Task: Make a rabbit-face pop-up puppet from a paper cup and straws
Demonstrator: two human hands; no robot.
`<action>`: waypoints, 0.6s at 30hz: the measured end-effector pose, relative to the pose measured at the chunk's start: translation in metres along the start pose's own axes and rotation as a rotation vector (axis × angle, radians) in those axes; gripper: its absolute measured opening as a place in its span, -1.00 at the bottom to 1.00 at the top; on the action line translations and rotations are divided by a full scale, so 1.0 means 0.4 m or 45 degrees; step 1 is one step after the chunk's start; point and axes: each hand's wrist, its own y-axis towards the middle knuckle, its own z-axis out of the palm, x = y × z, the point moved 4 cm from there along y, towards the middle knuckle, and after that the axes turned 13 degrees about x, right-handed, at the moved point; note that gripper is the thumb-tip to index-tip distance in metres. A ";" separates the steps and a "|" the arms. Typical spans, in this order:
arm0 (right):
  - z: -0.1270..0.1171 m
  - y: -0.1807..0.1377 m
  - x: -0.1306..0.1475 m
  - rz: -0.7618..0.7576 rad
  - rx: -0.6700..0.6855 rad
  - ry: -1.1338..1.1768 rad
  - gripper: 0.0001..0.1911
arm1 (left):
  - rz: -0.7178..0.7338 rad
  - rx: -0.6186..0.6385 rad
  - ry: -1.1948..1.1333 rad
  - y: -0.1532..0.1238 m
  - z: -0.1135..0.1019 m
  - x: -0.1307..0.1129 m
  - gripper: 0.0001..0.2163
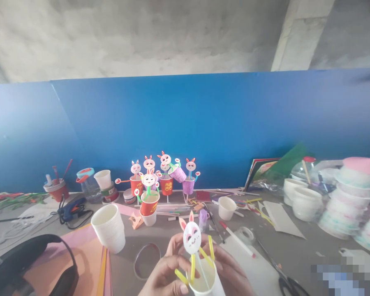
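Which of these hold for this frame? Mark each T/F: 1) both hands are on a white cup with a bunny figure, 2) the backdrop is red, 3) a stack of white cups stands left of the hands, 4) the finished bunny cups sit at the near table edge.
1) True: the left hand and right hand hold the white cup with the bunny figure.
2) False: the backdrop is blue.
3) True: the cup stack stands left of the hands.
4) False: the finished bunny cups sit far back, by the backdrop.
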 end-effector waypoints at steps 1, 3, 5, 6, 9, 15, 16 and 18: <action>-0.001 -0.001 0.000 0.003 -0.003 -0.006 -0.65 | -0.004 0.001 0.007 0.000 -0.001 -0.001 -0.78; -0.004 -0.002 0.004 -0.021 -0.025 -0.039 -0.63 | -0.006 -0.014 0.035 -0.001 -0.005 -0.001 -0.77; -0.008 -0.003 0.008 -0.052 -0.038 -0.080 -0.65 | 0.003 -0.054 0.050 -0.002 -0.011 0.002 -0.76; -0.008 -0.002 0.008 -0.052 -0.032 -0.092 -0.65 | 0.017 -0.075 0.047 -0.003 -0.013 0.003 -0.76; -0.007 0.001 0.004 -0.032 0.011 -0.078 -0.60 | 0.057 -0.121 0.018 -0.005 -0.016 0.008 -0.78; -0.004 0.006 -0.006 -0.044 0.017 -0.013 -0.51 | 0.097 -0.156 -0.088 -0.009 -0.013 0.013 -0.86; -0.003 0.006 -0.008 -0.042 0.020 -0.001 -0.51 | 0.091 -0.163 -0.083 -0.010 -0.013 0.013 -0.86; 0.002 0.004 -0.008 -0.037 0.030 0.001 -0.51 | 0.089 -0.174 -0.083 -0.012 -0.013 0.011 -0.86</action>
